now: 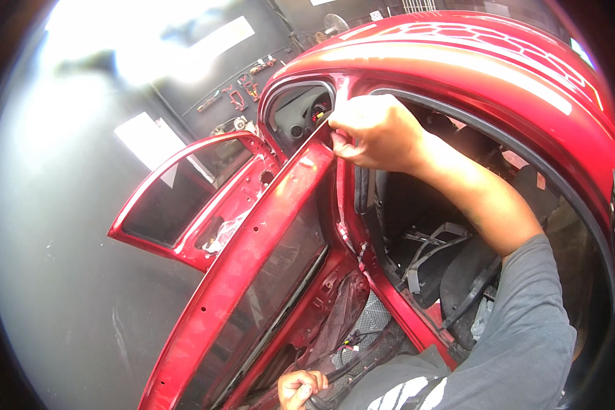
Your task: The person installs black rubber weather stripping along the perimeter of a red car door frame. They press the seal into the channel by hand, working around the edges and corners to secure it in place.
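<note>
Car: glossy red metal, broad curve, hexagon outlines on top. Near door: swung open, left of cabin opening; long smooth red edge, dark glass. Far door: also open, rounded outline. Right hand: fingers curled tight at near door's upper corner; cannot tell if anything pinched. Left hand: low, half-curled beside dark item; cannot tell grip. Film: whitish, crumpled, on far door. Holes: small, round, spaced along near door's edge.
</note>
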`<action>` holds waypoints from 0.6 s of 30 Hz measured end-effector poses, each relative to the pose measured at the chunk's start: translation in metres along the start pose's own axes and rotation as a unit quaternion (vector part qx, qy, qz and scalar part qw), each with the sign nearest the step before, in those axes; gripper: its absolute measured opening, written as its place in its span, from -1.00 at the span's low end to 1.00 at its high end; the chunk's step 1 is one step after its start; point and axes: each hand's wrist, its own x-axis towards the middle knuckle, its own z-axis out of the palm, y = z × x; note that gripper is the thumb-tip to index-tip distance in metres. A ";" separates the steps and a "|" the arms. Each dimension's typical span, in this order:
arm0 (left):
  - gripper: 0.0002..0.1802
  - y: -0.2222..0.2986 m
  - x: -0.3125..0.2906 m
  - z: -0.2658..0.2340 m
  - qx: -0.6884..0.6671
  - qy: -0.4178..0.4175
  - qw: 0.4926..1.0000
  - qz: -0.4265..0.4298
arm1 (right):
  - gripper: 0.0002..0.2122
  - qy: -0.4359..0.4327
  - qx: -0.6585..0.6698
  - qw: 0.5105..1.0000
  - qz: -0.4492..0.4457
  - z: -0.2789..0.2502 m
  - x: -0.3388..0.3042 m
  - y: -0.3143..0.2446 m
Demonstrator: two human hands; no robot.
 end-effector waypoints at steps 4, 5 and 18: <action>-0.51 -0.005 0.006 -0.003 -0.012 -0.017 1.000 0.006 | -0.85 0.038 0.120 0.988 0.090 0.000 -0.011 -0.005; -0.51 -0.006 0.007 -0.003 -0.013 -0.021 1.000 0.008 | -0.84 0.045 0.137 0.982 0.122 0.001 -0.013 -0.008; -0.51 -0.016 -0.005 -0.026 0.008 -0.051 0.998 -0.030 | -0.74 -0.055 -0.028 0.985 0.160 0.005 -0.014 -0.035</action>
